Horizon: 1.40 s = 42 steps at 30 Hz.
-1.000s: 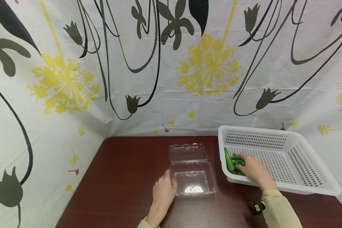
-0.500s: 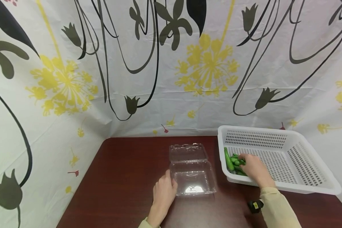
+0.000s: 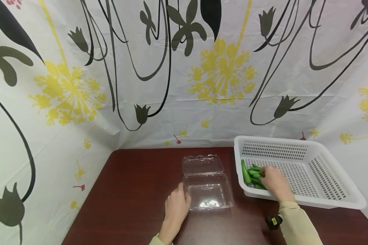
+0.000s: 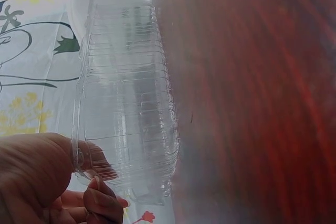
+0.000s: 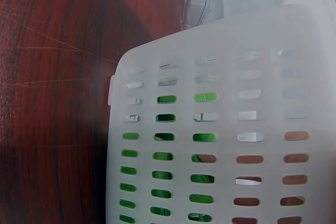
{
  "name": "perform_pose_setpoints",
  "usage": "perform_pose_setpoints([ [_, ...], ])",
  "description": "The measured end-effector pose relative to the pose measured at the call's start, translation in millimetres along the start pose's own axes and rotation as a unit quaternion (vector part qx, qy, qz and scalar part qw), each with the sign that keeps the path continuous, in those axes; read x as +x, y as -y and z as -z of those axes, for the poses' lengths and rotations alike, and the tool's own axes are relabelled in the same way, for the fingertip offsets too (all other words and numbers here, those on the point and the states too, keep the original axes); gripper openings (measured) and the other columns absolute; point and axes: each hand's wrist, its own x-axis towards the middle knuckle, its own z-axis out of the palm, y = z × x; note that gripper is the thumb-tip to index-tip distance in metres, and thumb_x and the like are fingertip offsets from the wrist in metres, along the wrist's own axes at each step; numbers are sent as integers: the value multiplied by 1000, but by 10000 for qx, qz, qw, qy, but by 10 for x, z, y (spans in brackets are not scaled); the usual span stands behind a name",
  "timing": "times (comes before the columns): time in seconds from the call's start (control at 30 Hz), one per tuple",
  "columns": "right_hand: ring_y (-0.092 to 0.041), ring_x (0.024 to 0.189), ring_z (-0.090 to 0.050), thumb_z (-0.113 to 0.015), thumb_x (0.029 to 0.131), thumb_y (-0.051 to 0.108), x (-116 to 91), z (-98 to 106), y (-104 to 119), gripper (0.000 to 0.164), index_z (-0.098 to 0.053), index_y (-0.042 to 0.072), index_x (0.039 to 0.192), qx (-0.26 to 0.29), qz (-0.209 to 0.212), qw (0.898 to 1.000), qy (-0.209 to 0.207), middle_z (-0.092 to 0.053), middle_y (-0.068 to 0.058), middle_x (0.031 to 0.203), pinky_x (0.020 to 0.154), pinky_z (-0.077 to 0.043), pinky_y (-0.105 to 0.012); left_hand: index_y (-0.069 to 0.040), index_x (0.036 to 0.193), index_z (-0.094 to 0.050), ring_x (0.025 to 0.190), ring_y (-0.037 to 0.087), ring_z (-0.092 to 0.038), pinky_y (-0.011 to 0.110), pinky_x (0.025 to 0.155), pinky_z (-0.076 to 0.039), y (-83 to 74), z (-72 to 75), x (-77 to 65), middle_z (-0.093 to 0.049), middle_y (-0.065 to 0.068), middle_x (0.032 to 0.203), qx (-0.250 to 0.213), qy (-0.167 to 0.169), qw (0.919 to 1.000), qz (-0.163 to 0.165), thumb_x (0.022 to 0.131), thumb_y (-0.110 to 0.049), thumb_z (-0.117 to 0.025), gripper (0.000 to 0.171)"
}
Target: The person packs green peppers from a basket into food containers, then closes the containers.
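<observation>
A hinged clear plastic container (image 3: 207, 190) lies open on the table, its lid (image 3: 202, 165) folded back toward the wall. My left hand (image 3: 176, 204) pinches its left rim; in the left wrist view the fingers and thumb (image 4: 102, 198) close on the container's wall (image 4: 126, 98). Several long green peppers (image 3: 254, 174) lie in the left end of a white slotted basket (image 3: 294, 197). My right hand (image 3: 276, 182) reaches over the basket's front rim, with curled fingers gripping at the peppers. From the right wrist, the basket wall (image 5: 210, 45) mostly hides that hand; green and skin show through slots.
The dark red-brown wooden table (image 3: 141, 190) stretches left of the container. A patterned white cloth (image 3: 184, 122) hangs close behind the table's back edge. A small black device (image 3: 274, 222) sits by the right sleeve (image 3: 299, 221). The basket's raised walls border the right hand.
My right hand has shifted slightly to the right within the basket, uncovering more of the peppers. The left hand and the container have stayed in place.
</observation>
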Motion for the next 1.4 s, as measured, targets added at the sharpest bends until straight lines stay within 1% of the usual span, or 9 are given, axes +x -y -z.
perform_pose_setpoints([
  [0.07, -43, 90, -65, -71, 87, 0, -1, -7, -5, 26, -68, -12, 109, 15, 12, 10000, 4, -66, -32, 106, 72, -52, -55, 8, 115, -65, 52, 27, -64, 34, 43, -47, 0, 2, -1, -71, 17, 82, 28, 12, 10000, -4, 81, -5, -73, 37],
  [0.33, -40, 88, -65, -71, 88, 3, -37, -19, -9, 26, -66, -12, 110, 135, 32, 9999, -71, -66, -31, 105, 70, -51, -54, 9, 117, -65, 46, 19, -58, 27, 41, -43, -14, 12, -7, -71, 16, 81, -12, 142, 9999, 14, 81, -5, -73, 39],
  [0.4, -43, 91, -64, -71, 89, 4, -45, -23, 2, 28, -65, -12, 112, 142, 4, 9998, -151, -66, -31, 106, 71, -51, -55, 9, 116, -65, 46, 17, -57, 27, 40, -42, -20, 16, -7, -71, 16, 80, 2, 144, 9999, 18, 81, -5, -73, 39],
  [0.5, -45, 93, -64, -70, 91, 5, -57, -31, 12, 29, -62, -11, 114, 183, -24, 9993, -313, -65, -31, 106, 71, -50, -55, 10, 116, -64, 44, 13, -52, 25, 39, -40, -24, 24, -3, -70, 15, 77, -21, 148, 9999, -11, 82, -4, -74, 38],
  [0.63, -43, 88, -65, -69, 92, 6, -68, -52, 19, 28, -61, -9, 113, 244, 92, 9978, -606, -66, -30, 104, 67, -50, -54, 10, 116, -64, 43, 11, -48, 24, 39, -38, -28, 35, 5, -68, 14, 74, -25, 144, 9999, -25, 81, -3, -74, 38],
  [0.73, -42, 83, -66, -69, 92, 7, -65, -64, 21, 27, -61, -8, 114, 279, 261, 9960, -812, -67, -30, 102, 65, -50, -53, 9, 116, -64, 44, 13, -51, 26, 39, -39, -25, 36, 10, -68, 13, 74, 3, 126, 9999, -23, 80, -3, -74, 39],
  [0.97, -40, 79, -66, -67, 95, 10, -73, -95, 38, 31, -61, -6, 121, 363, 554, 9898, -1263, -66, -31, 107, 61, -50, -51, 9, 115, -64, 46, 18, -57, 28, 40, -42, -18, 33, 15, -68, 14, 75, 12, 100, 9999, -22, 81, -4, -73, 38],
  [1.23, -42, 84, -66, -71, 92, 9, -86, -114, 47, 31, -63, -4, 119, 395, 836, 9783, -1853, -68, -27, 103, 65, -50, -57, 9, 116, -64, 47, 20, -59, 29, 40, -43, -25, 27, 15, -69, 14, 76, -6, 96, 10000, -16, 81, -4, -74, 39],
  [1.4, -42, 85, -66, -72, 90, 8, -85, -108, 54, 32, -64, -3, 119, 426, 1034, 9709, -2118, -68, -26, 103, 66, -49, -58, 8, 115, -65, 48, 22, -60, 29, 40, -43, -18, 21, 17, -69, 14, 76, 51, 67, 10000, -29, 81, -5, -74, 38],
])
